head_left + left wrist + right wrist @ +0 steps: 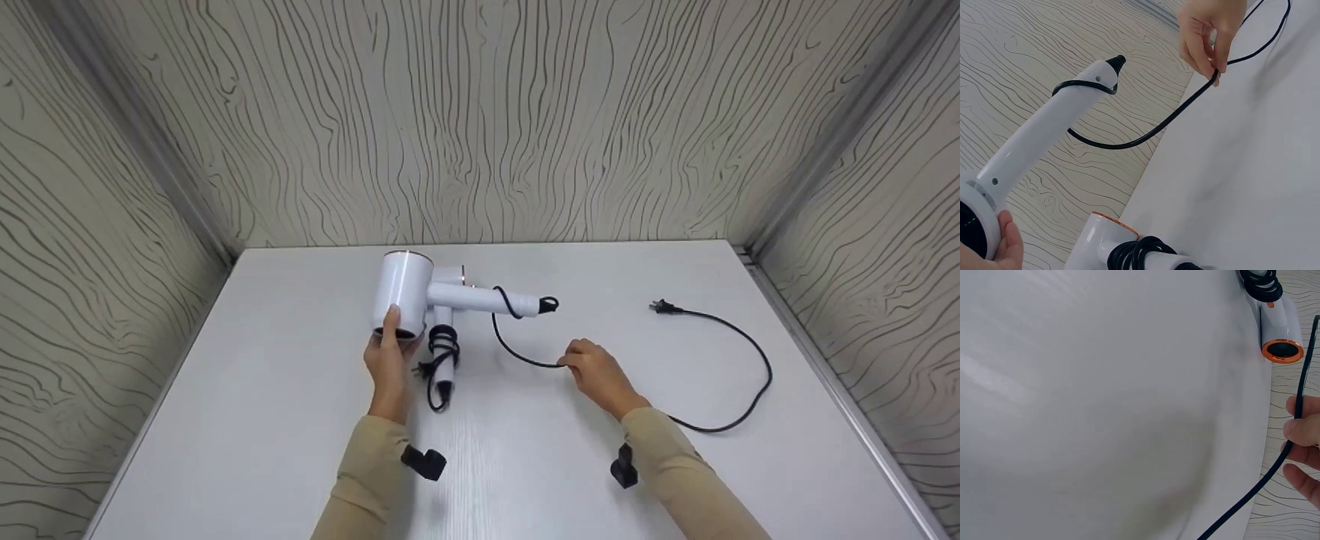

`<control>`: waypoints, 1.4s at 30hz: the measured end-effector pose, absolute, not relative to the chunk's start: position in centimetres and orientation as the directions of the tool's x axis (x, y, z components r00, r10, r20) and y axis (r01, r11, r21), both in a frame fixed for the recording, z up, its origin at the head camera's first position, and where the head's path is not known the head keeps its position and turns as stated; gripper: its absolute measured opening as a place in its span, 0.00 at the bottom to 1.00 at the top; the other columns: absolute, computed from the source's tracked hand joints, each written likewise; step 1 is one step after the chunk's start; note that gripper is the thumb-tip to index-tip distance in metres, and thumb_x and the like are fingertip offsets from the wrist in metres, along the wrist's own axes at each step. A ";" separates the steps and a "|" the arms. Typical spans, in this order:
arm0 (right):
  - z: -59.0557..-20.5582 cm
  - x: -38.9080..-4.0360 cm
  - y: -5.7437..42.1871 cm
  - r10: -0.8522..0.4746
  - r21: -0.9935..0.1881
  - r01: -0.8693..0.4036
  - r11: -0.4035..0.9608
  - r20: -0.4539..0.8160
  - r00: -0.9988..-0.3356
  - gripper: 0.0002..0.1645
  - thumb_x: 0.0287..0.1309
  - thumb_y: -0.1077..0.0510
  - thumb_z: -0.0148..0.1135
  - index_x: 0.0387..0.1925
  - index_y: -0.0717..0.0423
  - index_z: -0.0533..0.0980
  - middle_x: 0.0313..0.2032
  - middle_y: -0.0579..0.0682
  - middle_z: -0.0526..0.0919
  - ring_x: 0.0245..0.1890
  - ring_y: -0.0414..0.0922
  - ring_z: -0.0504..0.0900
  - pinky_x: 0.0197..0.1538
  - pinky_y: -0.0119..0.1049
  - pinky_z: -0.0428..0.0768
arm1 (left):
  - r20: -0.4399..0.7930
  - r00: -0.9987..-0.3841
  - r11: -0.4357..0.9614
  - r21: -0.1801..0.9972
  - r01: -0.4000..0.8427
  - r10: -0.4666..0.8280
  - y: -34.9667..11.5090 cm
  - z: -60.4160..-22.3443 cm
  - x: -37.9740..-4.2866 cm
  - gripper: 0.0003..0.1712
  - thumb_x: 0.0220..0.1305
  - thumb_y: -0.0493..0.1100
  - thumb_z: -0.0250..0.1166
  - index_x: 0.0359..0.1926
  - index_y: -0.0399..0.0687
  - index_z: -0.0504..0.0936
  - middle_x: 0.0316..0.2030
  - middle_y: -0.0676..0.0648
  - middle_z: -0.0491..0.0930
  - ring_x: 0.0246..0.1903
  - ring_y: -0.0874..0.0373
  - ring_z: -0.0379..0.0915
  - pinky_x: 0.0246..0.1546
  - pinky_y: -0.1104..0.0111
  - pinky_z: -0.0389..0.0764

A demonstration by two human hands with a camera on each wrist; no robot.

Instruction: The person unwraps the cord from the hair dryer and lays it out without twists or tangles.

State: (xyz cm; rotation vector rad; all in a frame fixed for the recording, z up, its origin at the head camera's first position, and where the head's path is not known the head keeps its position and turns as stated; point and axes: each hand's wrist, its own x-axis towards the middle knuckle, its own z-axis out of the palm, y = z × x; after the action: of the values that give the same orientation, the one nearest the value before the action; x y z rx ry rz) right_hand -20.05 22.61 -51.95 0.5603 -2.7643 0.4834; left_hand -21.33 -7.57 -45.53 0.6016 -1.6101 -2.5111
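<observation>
My left hand (388, 367) grips a white hair dryer (403, 289) by its barrel and holds it up off the table, its handle pointing right. A black power cord (517, 355) leaves the handle's end and loops once round the handle. Some way along, my right hand (600, 375) pinches this cord between thumb and fingers, clearly seen in the right wrist view. Beyond that hand the cord lies curved on the table, ending in a two-pin plug (664, 307). A second white hair dryer (1095, 242) lies behind the held one, its cord wound round its handle.
The white table (247, 390) reaches back to a wood-grain patterned wall (465, 135). Similar panels stand at both sides, with grey metal strips at the corners. The second dryer's plug (424, 370) lies beside its handle.
</observation>
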 end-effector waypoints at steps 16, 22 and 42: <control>-54.3 -20.7 23.1 -0.430 -0.008 -0.484 0.875 0.443 -0.786 0.08 0.45 0.73 0.68 0.24 0.60 0.85 0.27 0.52 0.81 0.31 0.45 0.82 0.34 0.31 0.84 | -0.259 -0.937 -0.650 0.759 -0.046 -0.236 -6.8 -44.1 -21.2 0.40 0.68 0.59 0.52 0.69 0.34 0.56 0.56 0.40 0.65 0.57 0.47 0.69 0.61 0.58 0.79; -54.8 -20.6 23.4 -0.429 0.004 -0.475 0.880 0.438 -0.790 0.06 0.44 0.74 0.69 0.24 0.62 0.84 0.28 0.52 0.82 0.31 0.45 0.83 0.35 0.31 0.85 | -0.271 -0.931 -0.659 0.750 -0.046 -0.243 -6.7 -44.0 -21.1 0.41 0.67 0.59 0.53 0.68 0.34 0.56 0.55 0.41 0.66 0.52 0.50 0.72 0.58 0.60 0.81; -55.6 -20.0 23.4 -0.262 -0.221 -0.376 0.900 0.416 -0.871 0.08 0.48 0.72 0.68 0.31 0.61 0.84 0.32 0.52 0.80 0.36 0.47 0.83 0.41 0.35 0.85 | -0.272 -0.936 -0.632 0.772 -0.073 -0.224 -6.4 -44.1 -21.2 0.36 0.71 0.57 0.48 0.67 0.36 0.57 0.54 0.39 0.67 0.36 0.58 0.81 0.47 0.69 0.83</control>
State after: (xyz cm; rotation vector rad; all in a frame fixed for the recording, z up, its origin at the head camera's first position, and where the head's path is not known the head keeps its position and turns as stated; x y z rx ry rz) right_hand -20.03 23.40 -55.56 0.4690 -2.6830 0.4183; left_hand -21.16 -6.42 -44.07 0.5328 -1.3061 -2.7114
